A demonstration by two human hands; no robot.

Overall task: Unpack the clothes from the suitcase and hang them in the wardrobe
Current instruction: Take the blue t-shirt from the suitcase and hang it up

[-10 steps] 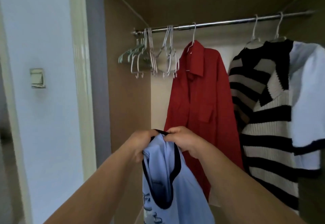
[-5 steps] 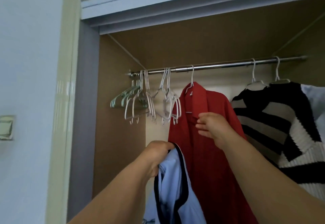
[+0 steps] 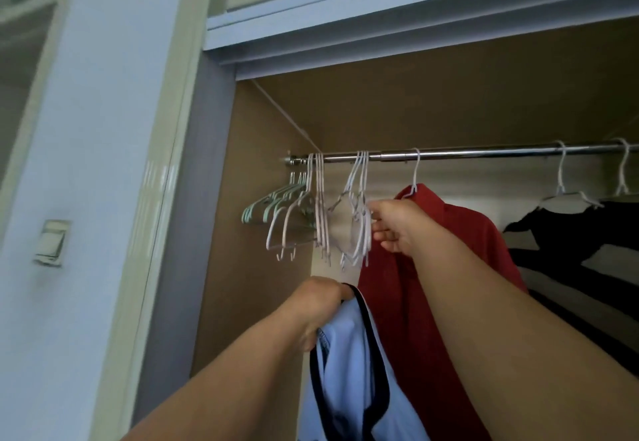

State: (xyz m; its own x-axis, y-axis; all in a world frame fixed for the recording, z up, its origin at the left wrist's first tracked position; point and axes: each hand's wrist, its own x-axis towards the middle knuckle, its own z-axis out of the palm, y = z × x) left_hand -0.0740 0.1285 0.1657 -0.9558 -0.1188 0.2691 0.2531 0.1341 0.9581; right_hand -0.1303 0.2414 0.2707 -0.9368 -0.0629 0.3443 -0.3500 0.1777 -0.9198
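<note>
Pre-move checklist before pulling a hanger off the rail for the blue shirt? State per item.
1. Left hand grips light blue shirt at its collar: ok.
2. Right hand reaches the white hangers: ok.
3. A single hanger pinched: cannot tell.
4. Hangers separated from each other: not ok, they hang bunched and may snag.
5. Free stretch of rail to the right of the red shirt: ok.

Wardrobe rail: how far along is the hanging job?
Done: a red shirt and a striped sweater hang on the rail. In hand: the left hand grips a light blue top, the right hand touches the empty white hangers, none off the rail yet. Left: hanger into that top, then onto the rail. The suitcase is out of view.
</note>
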